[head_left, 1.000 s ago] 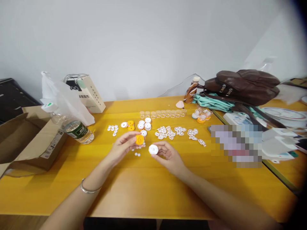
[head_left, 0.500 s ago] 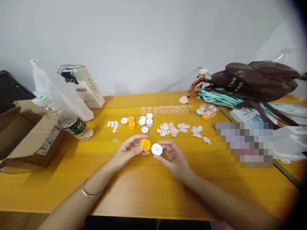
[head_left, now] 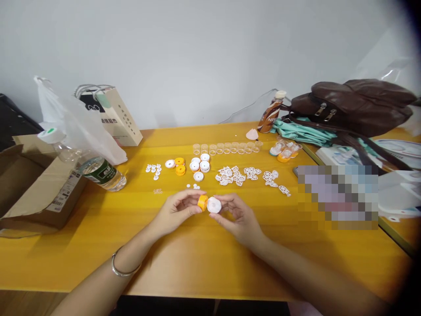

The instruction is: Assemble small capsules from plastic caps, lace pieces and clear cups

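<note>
My left hand [head_left: 177, 211] pinches a round orange plastic cap [head_left: 202, 202], turned partly on its side. Close against it, a round white plastic disc-shaped part [head_left: 214, 205] is gripped between the thumb and fingers of my right hand [head_left: 239, 219]. Both pieces are held above the table, side by side; whether they touch is hard to tell. Beyond my hands lie white round caps [head_left: 198, 176], orange caps [head_left: 180, 170], and flat white lattice pieces [head_left: 230, 175]. Small white knob-like parts [head_left: 156, 177] and tiny rings [head_left: 158, 191] are to the left.
Clear cups [head_left: 226, 148] stand in a row farther back. Assembled-looking pieces [head_left: 284, 152] sit at the right, near a brown bottle [head_left: 271, 112] and a brown leather bag [head_left: 355, 107]. Leftward are a water bottle [head_left: 101, 171], cardboard box [head_left: 42, 193] and paper bag [head_left: 120, 118].
My left hand has tilted the orange cap onto its side and brought it right up to the white part. The white part has turned slightly in my right hand.
</note>
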`<state>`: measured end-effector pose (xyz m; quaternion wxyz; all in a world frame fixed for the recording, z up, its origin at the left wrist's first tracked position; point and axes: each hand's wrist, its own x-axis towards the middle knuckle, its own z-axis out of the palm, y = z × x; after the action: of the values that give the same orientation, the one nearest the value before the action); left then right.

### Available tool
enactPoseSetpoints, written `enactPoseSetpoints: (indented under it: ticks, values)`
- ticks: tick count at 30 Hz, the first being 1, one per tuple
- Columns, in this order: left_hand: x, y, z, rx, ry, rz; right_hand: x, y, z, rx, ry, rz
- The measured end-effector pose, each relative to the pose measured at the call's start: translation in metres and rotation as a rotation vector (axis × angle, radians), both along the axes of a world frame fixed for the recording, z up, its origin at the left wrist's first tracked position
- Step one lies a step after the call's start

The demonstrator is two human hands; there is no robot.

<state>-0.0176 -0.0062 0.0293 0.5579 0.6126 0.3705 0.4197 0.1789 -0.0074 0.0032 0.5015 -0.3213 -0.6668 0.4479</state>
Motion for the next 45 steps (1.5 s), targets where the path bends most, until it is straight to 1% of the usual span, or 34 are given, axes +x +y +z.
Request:
enactPoseSetpoints:
  ticks: [8,15,18,21,27,31,33,35,39,41,43,45]
  values:
    - [0.002,-0.002,0.001,0.084,0.112,0.034,-0.001,-0.001,-0.001,0.071,-0.056,-0.009]
    - [0.004,-0.005,-0.001,0.254,0.278,0.066,0.001,-0.003,0.0,0.112,-0.164,-0.009]
    - [0.006,-0.007,-0.003,0.329,0.325,0.084,0.001,-0.004,-0.002,0.109,-0.211,-0.007]
    - [0.007,-0.008,-0.006,0.385,0.364,0.109,0.001,-0.004,-0.004,0.09,-0.215,0.002]
    - [0.01,-0.01,-0.01,0.398,0.381,0.146,0.0,-0.007,-0.003,0.118,-0.243,-0.035]
    - [0.012,-0.011,-0.01,0.408,0.389,0.152,0.002,-0.008,-0.004,0.104,-0.275,-0.04]
    - [0.012,-0.012,-0.009,0.42,0.402,0.149,0.001,-0.008,-0.004,0.068,-0.276,-0.033]
    - [0.011,-0.011,-0.009,0.45,0.433,0.141,0.0,-0.007,-0.005,0.008,-0.219,0.006]
    - [0.01,-0.01,-0.009,0.573,0.507,0.145,-0.003,-0.002,-0.003,-0.186,-0.004,0.178]
    - [0.01,-0.01,-0.01,0.628,0.542,0.149,-0.003,0.002,-0.001,-0.301,0.062,0.246]
    - [0.011,-0.011,-0.012,0.67,0.59,0.14,-0.003,0.005,0.0,-0.397,0.093,0.268]
    - [0.012,-0.011,-0.013,0.707,0.642,0.126,-0.002,0.008,0.0,-0.457,0.106,0.266]
